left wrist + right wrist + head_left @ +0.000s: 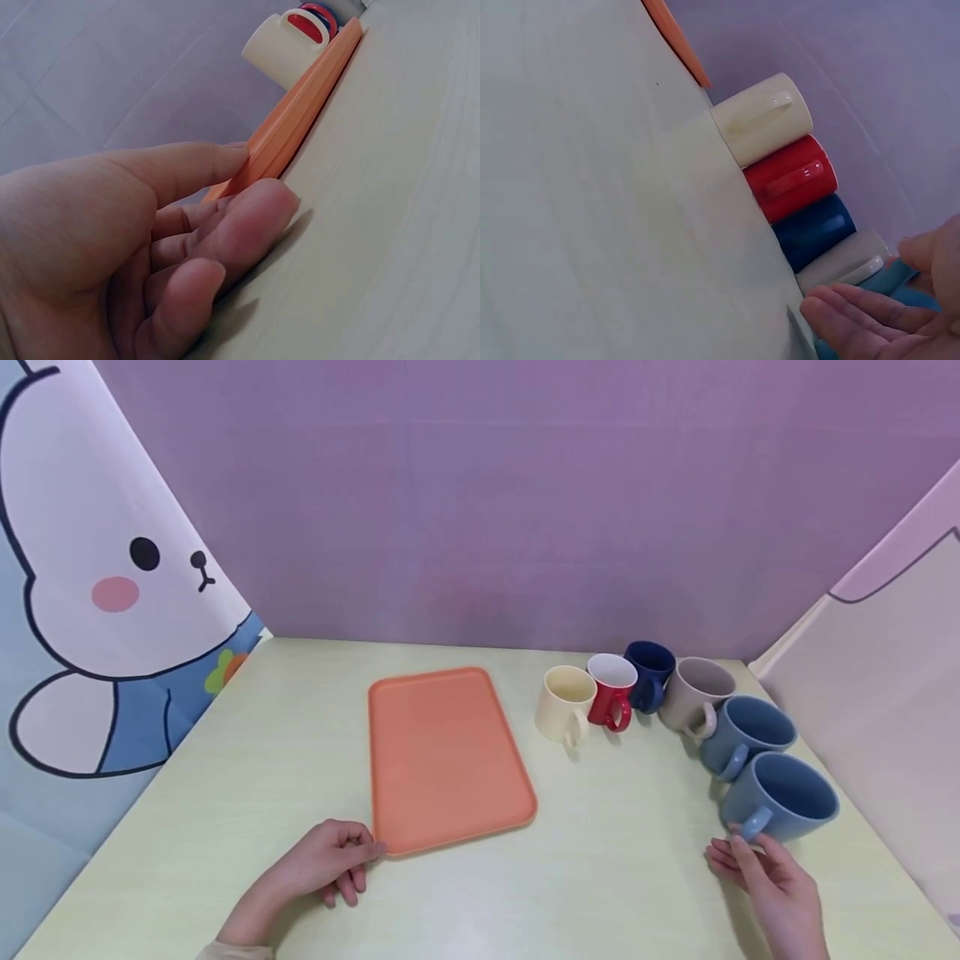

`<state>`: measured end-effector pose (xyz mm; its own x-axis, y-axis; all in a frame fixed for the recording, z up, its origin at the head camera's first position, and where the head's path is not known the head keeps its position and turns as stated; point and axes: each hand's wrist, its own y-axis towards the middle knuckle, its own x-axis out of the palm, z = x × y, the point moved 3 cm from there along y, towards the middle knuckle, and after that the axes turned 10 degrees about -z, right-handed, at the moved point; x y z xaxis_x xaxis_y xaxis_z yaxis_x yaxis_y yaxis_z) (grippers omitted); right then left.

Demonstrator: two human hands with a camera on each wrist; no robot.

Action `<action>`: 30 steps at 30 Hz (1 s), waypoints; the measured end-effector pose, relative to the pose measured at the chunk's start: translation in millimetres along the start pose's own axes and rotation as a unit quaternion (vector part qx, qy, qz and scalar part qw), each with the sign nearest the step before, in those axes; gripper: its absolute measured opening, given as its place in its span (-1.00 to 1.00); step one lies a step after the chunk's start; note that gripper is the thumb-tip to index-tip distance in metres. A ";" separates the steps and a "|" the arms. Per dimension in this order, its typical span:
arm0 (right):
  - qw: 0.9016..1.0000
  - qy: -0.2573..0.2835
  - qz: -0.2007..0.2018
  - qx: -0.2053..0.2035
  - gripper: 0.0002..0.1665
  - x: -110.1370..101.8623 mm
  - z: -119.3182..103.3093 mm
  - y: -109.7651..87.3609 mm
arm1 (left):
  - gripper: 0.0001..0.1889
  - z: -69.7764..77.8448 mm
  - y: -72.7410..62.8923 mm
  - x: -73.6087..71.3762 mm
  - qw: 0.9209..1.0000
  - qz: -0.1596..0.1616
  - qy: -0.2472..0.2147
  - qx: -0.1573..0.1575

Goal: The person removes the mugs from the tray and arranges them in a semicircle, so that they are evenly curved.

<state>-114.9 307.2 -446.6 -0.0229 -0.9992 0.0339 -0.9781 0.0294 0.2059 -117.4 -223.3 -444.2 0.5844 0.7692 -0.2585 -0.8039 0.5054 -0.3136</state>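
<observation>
My left hand (333, 860) pinches the near left corner of an orange rectangular tray (450, 760), the thumb over its rim. In the left wrist view, the tray's side (300, 112) lies low along the table, with the other fingers curled loosely beneath the thumb. Over on the right, my right hand (776, 889) grips the handle of the nearest blue mug (783, 802) between thumb and fingers. That mug is upright, its handle toward me. Directly behind it stands a second blue mug (750, 735). In the right wrist view, the fingers hide most of the held mug.
A slanting row of upright mugs continues toward the back: grey (693, 693), navy (648, 672), red with white inside (611, 689), and cream (566, 702), which is nearest the tray. A purple cloth (480, 510) hangs behind the pale table (600, 893), with printed cloth at both sides.
</observation>
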 end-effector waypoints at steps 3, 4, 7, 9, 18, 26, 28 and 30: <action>0.993 -0.109 -0.012 0.033 -0.76 0.9 -4.3 0.4 | -0.67 0.2 -0.4 -0.3 1.000 0.001 0.001 0.001; 0.987 -0.154 -0.021 0.047 -0.77 1.5 -6.0 1.0 | -0.67 0.4 -0.7 -0.4 1.000 0.002 0.002 0.002; 0.943 -0.313 -0.058 0.096 -0.71 2.5 -13.9 2.8 | -0.67 1.2 -1.6 -1.0 1.000 0.002 0.004 0.003; 0.910 -0.391 -0.088 0.111 -0.68 3.2 -19.2 4.6 | -0.67 1.6 -2.0 -1.5 1.000 0.001 0.006 0.005; 0.816 -0.524 -0.180 0.167 -0.64 3.1 -43.2 19.2 | -0.67 0.6 0.8 -1.9 1.000 -0.005 0.007 0.012; 0.783 -0.570 -0.221 0.113 -0.76 19.0 -50.2 18.7 | -0.66 2.1 0.4 -2.8 1.000 -0.004 0.008 -0.001; 0.781 -0.564 -0.248 0.105 -0.73 27.0 -48.6 21.1 | -0.65 3.8 -0.4 -2.4 1.000 0.000 0.022 0.002; 0.782 -0.550 -0.276 0.099 -0.64 35.9 -47.1 25.1 | -0.64 7.0 -1.8 -2.3 0.998 0.013 0.055 0.009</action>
